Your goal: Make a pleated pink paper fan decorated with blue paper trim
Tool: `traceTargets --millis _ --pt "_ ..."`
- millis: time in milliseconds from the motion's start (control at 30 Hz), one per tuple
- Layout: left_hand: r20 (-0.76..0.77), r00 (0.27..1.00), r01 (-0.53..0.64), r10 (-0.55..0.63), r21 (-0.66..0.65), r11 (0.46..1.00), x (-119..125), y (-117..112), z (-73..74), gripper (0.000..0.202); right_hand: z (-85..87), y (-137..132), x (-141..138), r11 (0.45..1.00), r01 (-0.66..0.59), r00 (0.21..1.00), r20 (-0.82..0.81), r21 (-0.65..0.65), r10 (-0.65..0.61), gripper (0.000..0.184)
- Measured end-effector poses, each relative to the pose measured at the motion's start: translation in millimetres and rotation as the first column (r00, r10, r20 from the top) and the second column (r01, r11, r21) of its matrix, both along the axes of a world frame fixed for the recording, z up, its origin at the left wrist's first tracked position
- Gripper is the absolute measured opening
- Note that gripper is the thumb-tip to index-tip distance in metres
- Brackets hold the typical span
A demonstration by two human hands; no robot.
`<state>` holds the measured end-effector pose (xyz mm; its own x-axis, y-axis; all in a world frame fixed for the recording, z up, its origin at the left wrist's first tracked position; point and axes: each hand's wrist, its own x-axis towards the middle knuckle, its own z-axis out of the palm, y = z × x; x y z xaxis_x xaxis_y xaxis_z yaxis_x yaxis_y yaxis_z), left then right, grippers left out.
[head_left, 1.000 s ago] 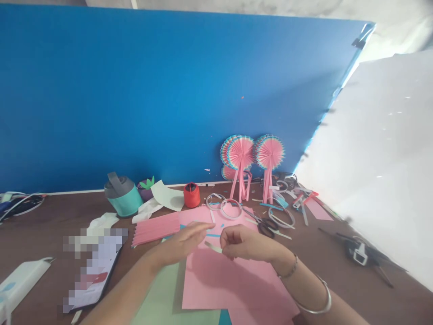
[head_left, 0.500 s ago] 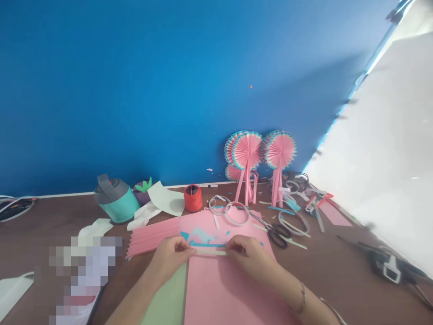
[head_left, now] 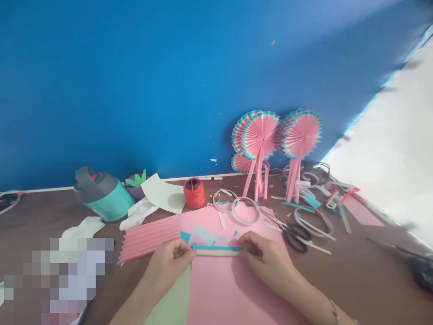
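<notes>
My left hand pinches the left end of a thin pale paper strip, and my right hand pinches its right end. The strip is stretched flat just below a blue strip on a pink paper sheet. A pleated pink paper lies to the left of my hands. A pale green sheet shows under my left wrist.
Two pink paper fans lean on the blue wall. Black scissors, tape rings, a red thread spool and a teal jug lie behind. Paper scraps and cables sit at the right.
A second ago my hands were raised and close together with the strip; now both have spread apart and hold it taut and flat against the pink sheet. The camera has shifted left and lower.
</notes>
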<state>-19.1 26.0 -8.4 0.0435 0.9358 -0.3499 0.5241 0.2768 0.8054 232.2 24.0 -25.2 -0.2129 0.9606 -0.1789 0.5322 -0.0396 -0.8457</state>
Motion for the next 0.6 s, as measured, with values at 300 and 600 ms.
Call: traceTargets --millis 300,600 --pt "-0.193 0.981 0.053 -0.032 0.108 0.993 3.0 -2.9 -3.2 0.023 -0.7 1.9 -0.6 0.999 0.046 0.993 -0.109 -0.029 -0.049 0.017" --pt "-0.274 0.962 0.035 0.006 0.144 0.989 12.5 -4.6 -0.7 0.018 1.2 1.7 -3.0 0.998 0.063 0.994 -0.088 -0.013 -0.063 0.015"
